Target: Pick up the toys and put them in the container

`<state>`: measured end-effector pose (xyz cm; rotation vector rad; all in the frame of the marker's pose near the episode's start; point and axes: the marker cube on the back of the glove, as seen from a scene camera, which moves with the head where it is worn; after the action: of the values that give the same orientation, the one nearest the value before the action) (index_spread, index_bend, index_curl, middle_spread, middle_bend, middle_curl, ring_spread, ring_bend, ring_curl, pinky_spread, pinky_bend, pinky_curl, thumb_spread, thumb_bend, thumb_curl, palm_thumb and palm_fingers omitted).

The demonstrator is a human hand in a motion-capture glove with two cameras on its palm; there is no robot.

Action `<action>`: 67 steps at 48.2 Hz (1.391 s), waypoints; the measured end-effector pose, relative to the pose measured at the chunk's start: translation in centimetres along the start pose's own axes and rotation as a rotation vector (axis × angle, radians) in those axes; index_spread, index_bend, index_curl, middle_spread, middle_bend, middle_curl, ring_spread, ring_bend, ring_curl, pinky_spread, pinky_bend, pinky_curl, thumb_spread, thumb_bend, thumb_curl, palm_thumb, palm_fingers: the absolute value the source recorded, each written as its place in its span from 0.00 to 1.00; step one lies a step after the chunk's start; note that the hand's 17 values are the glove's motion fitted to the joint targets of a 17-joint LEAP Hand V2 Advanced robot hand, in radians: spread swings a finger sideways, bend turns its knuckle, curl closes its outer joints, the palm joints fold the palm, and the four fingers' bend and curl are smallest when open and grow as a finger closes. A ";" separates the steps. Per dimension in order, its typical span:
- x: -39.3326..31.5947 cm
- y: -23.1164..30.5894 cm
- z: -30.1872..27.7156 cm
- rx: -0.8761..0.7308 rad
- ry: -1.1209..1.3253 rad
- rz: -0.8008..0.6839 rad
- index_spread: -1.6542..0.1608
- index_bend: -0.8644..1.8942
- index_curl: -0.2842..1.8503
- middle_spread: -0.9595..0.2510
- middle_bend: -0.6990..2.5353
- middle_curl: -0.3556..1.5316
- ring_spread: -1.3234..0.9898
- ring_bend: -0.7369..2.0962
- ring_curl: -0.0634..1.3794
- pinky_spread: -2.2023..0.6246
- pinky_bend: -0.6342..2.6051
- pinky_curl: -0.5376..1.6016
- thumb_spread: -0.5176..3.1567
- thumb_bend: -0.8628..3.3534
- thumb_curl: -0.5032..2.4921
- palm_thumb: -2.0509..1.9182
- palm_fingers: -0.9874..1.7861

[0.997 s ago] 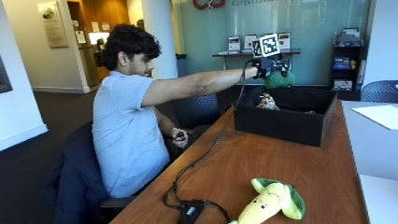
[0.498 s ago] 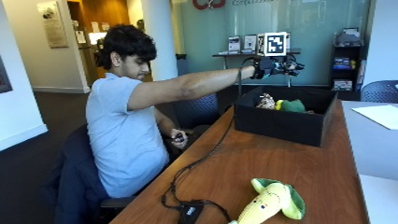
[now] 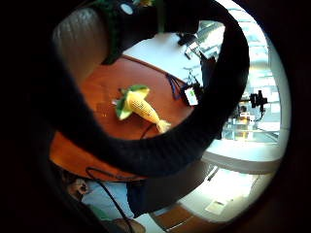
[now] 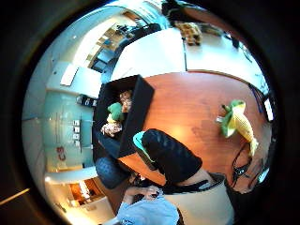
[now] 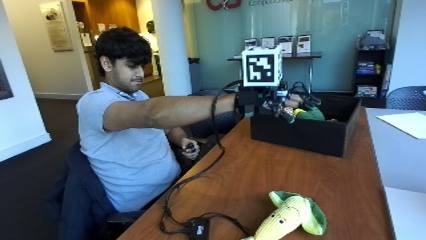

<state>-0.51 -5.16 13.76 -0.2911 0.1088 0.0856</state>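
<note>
A person sits at the long wooden bench [image 5: 266,170] with the gloved right arm stretched out level, so that the right hand [image 5: 279,102] hangs above the near left corner of the black container [image 5: 306,131], at about one o'clock from the person's chest. Whether the fingers of that hand are spread or curled I cannot tell; they are hidden behind the gear on the glove, and nothing shows between them. The container stands open on the far part of the bench. Inside it lies a green toy [image 5: 309,114] against the left wall, and the thumb side palm view shows that green toy [image 4: 115,111] among other plush pieces [image 4: 112,129] on the container's floor. The yellow corn toy [image 5: 287,220] with green leaves lies on its side on the bare wood at the near end of the bench, well apart from the container, at about five o'clock from the right hand. Both palm views show it flat on the wood, with a black cable [image 3: 146,130] running beside its narrow end. The person's bare left hand [image 5: 190,147] is low at the bench edge, near the lap.
</note>
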 end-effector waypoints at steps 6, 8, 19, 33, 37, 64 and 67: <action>5.3 -0.6 4.4 -0.067 -0.024 0.142 0.71 0.38 0.33 0.75 0.26 0.33 0.55 0.31 0.19 0.81 0.46 0.43 0.47 0.19 0.22 0.49 0.31; 6.8 -0.9 6.2 -0.094 -0.029 0.176 0.71 0.38 0.32 0.75 0.26 0.33 0.55 0.31 0.18 0.81 0.46 0.43 0.47 0.19 0.22 0.49 0.31; 10.5 -1.6 16.0 -0.247 -0.028 0.231 0.71 0.38 0.32 0.76 0.25 0.32 0.55 0.30 0.17 0.81 0.47 0.43 0.47 0.19 0.22 0.49 0.29; 12.3 -2.9 23.2 -0.137 0.066 0.220 0.72 0.34 0.28 0.77 0.29 0.33 0.55 0.39 0.19 0.80 0.47 0.43 0.48 0.19 0.22 0.50 0.39; 12.7 -3.1 23.4 -0.029 0.088 0.185 0.71 0.34 0.25 0.73 0.33 0.35 0.51 0.49 0.23 0.76 0.47 0.41 0.50 0.20 0.22 0.50 0.52; 8.1 -3.4 13.6 0.058 0.028 0.130 0.74 0.37 0.22 0.61 0.49 0.51 0.42 0.74 0.47 0.66 0.55 0.49 0.60 0.24 0.23 0.53 0.58; 6.3 -3.5 10.5 0.101 0.037 0.103 0.75 0.37 0.22 0.61 0.49 0.53 0.42 0.75 0.48 0.66 0.55 0.50 0.60 0.25 0.23 0.53 0.57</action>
<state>7.08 -5.02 24.04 -0.1862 0.1641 0.1760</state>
